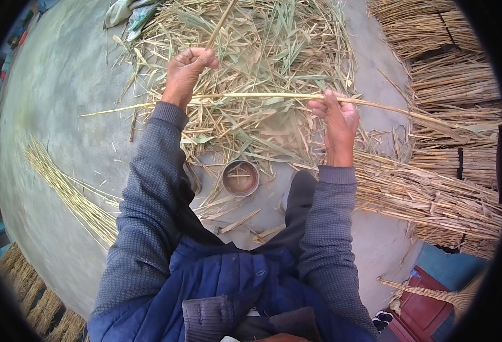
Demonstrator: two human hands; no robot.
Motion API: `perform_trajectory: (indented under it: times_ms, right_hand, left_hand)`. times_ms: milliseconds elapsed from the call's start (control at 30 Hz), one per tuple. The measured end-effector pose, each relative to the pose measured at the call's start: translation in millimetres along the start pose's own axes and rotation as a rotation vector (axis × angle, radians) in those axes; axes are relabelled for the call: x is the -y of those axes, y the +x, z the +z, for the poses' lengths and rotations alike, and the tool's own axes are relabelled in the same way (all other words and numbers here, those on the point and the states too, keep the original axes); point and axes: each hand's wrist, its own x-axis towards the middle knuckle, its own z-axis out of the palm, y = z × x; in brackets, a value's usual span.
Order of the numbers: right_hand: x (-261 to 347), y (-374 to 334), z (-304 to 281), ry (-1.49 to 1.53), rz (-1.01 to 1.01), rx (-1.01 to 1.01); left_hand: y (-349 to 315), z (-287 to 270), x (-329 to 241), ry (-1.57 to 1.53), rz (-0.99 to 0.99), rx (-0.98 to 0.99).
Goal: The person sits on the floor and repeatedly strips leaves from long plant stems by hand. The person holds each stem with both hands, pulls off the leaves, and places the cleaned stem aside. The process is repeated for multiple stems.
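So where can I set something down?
Bare: smooth grey floor left of the tan-green leaf heap, beyond the thin yellow-green stalk bundle; also a patch between the grey right sleeve and tan reed bundles. Crowded: the heap and those bundles.

The left arm (148, 188) and right arm (331, 222) both reach out in front. The left hand (186, 69) is farther away, thumb and fingers pinched together. The right hand (341, 118) has its thumb up and fingers curled.

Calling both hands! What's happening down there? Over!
Left hand: pinching a brown strip. Right hand: pinching a long stalk, held crosswise. Leaf pile below, bowl nearby; nothing seen blocking.
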Motion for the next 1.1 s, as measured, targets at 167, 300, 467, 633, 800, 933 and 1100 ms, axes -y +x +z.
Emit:
perform_trajectory:
  times_ms: [167, 300, 467, 633, 800, 933, 1100]
  right_hand:
    - [0, -2, 2, 0.068, 0.01, 0.099]
    - [-1, 0, 7, 0.109, -0.016, 0.146]
    - [-1, 2, 9, 0.141, -0.024, 0.168]
    - [-2, 0, 13, 0.18, -0.059, 0.2]
    - [-1, -2, 13, 0.182, -0.072, 0.196]
    - [-2, -4, 18, 0.154, -0.039, 0.23]
    - [-21, -16, 57, 0.099, -0.029, 0.365]
  left_hand:
    - [-3, -6, 11, 1.437, 0.415, -0.053]
    - [-10, 2, 8, 0.881, 0.331, 0.266]
    - [-13, 7, 12, 0.578, -0.009, 0.481]
    - [-9, 3, 22, 0.415, -0.17, 0.318]
    - [0, -19, 10, 0.082, -0.167, 0.04]
    - [-6, -7, 0, 1.036, 0.217, -0.002]
    - [-29, 55, -5, 0.82, 0.757, 0.317]
